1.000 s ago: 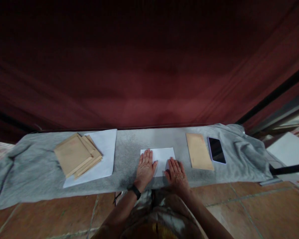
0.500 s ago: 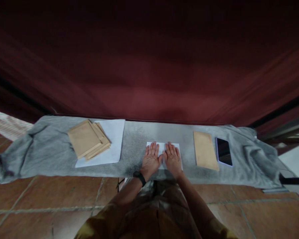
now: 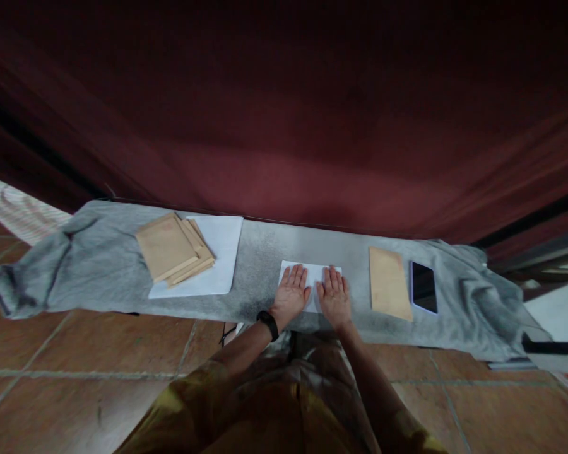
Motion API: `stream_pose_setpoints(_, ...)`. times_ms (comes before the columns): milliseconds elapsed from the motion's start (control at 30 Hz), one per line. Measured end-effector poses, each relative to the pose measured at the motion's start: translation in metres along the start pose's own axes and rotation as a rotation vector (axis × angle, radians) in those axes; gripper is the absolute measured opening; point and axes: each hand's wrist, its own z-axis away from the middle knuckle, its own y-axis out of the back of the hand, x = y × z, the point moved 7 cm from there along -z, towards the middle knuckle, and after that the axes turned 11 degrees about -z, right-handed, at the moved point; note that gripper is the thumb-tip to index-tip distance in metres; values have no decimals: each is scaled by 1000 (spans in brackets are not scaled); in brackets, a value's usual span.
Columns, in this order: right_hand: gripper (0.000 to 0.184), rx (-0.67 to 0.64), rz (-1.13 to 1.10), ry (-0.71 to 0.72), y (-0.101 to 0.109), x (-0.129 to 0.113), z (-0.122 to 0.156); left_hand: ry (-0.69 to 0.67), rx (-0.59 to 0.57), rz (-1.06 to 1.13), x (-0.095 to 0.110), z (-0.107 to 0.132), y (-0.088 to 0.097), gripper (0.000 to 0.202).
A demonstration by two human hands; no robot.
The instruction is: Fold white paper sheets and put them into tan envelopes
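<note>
White paper (image 3: 315, 273) is the hard one to read tbh: the left hand (image 3: 291, 292) and right hand (image 3: 334, 297) cover a big chunk of it, incl. both near corners. Can't tell if it's 1 sheet or folded. Far edge + far corners do show, and there's a bare strip down the middle.

Rel. to the hands: paper's directly under both, L hand on its left part, R hand on its right part, fingertips close to the far edge. Thumbs point in at each other w/ a small gap btwn. Hands are flat, palms down, fingers straight, not gripping anything, just resting on the paper. Black wristband (image 3: 267, 324) on the L wrist.

Tabletop (image 3: 260, 258) is wrapped in grey cloth (image 3: 99, 271), so no idea what it's made of. Off to the left, brown envelopes (image 3: 166, 246) sit in a messy overlapping pile, hiding part of a larger white sheet (image 3: 223, 252); can't count them for sure, lower ones are mostly covered. To the right, a single brown envelope (image 3: 390, 284) lies well clear of the R hand, and a phone (image 3: 424, 287) w/ a dark screen is just beside it.

Striped fabric (image 3: 21, 208) gets cut off at far L, and some white thing (image 3: 561, 312) at far R is cut off too, can't ID it. Dark red backdrop (image 3: 284, 170) fades to near black up top.
</note>
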Motion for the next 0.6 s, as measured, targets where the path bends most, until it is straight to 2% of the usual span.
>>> stream_pose_setpoints(267,54,19,12,8,1,-1,-1,-96,11,44,4,7,5,54)
stream_pose_setpoints(600,55,39,-42,-25,2,-1,-1,-4,62,51,-20,39,11,62)
